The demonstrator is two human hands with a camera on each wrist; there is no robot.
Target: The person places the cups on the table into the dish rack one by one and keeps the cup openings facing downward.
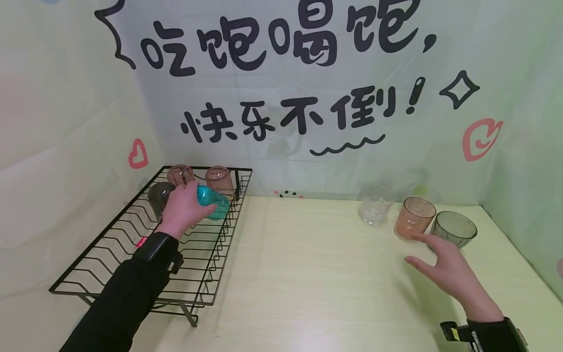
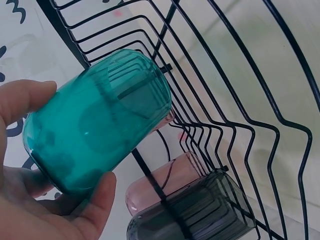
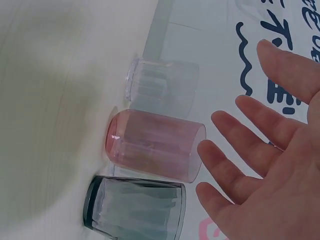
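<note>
My left hand [image 1: 184, 208] grips a teal glass [image 2: 95, 120] at its base end, holding it tilted over the far part of the black wire rack [image 1: 220, 269]. Close by on the rack are a dark grey glass [image 1: 159, 198] and two pink glasses, one at the back left [image 1: 179, 174] and one at the back right [image 1: 219, 179]. At the right, my right hand [image 1: 455, 274] hovers with fingers spread and holds nothing. Just beyond it stand an orange-pink glass [image 1: 415, 218] and a grey-green glass [image 1: 455, 229]. Beside them is a clear glass [image 1: 377, 205].
The rack stands along the left wall on a pale wooden table [image 1: 316, 274]. Behind the table hangs a white sheet [image 1: 272, 146] with large black characters. Sheets also close off the left and right sides.
</note>
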